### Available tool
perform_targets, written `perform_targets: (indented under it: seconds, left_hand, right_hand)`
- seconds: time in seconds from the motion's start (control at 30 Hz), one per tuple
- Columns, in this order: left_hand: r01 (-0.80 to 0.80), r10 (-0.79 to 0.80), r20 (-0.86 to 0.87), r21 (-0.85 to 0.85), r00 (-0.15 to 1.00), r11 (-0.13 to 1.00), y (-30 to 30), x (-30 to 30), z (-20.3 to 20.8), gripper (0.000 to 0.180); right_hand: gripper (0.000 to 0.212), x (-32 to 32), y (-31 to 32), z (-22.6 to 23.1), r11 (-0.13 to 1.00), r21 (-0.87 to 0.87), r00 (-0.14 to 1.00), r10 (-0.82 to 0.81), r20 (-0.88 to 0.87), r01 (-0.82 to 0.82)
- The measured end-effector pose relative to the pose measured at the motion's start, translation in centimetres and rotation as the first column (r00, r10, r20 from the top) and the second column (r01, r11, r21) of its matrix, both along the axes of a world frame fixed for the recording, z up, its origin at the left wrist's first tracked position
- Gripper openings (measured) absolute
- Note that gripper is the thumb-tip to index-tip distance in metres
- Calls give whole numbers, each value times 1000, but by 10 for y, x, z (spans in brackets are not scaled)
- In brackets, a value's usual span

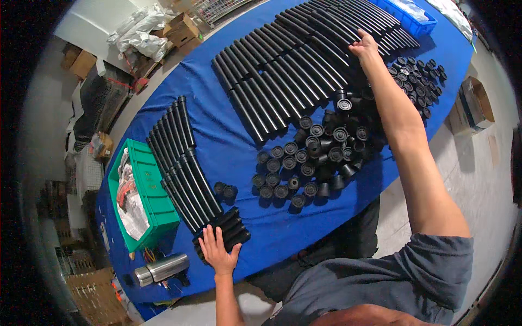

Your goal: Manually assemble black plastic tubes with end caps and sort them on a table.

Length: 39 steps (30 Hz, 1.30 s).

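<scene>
Table, blue-covered (209, 133), bearing black tubes (296, 70) in rows, a smaller group of tubes (187, 174), short black sleeves (235, 227), heaped and scattered black cup-shaped pieces (316, 149), green crate (156, 183), blue bin (417, 25), silver cylinder (168, 267).

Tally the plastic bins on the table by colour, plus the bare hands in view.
Green bin: 1
Blue bin: 1
Bare hands, left hand and right hand: 2
Total: 4
Black tubes and caps are left out: too crowded to count.
</scene>
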State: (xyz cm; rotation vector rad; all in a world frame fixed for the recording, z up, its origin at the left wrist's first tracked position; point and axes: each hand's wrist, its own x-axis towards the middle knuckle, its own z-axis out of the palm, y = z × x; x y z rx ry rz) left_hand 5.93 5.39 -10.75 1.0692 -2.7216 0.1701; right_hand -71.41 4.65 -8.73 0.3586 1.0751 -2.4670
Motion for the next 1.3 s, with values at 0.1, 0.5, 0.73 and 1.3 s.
perform_targets:
  seconds: [0.1,0.5,0.73,1.3]
  left_hand:
    - [18,-18,-9,-4,1000,1000,0,-5,0,79]
    - [25,-40,-138,-107,990,994,7,8,0,85]
    - [-30,-18,-265,-176,964,984,-1,-18,-5,89]
    - [-420,159,-860,-70,485,905,105,104,51,57]
  right_hand:
    - [27,-22,9,1,1000,-5,1000,-14,-2,14]
    - [48,123,90,52,883,463,242,436,-867,69]
    - [60,114,118,51,-59,-259,110,798,-592,-964]
    - [10,575,146,-6,116,-209,69,973,220,-971]
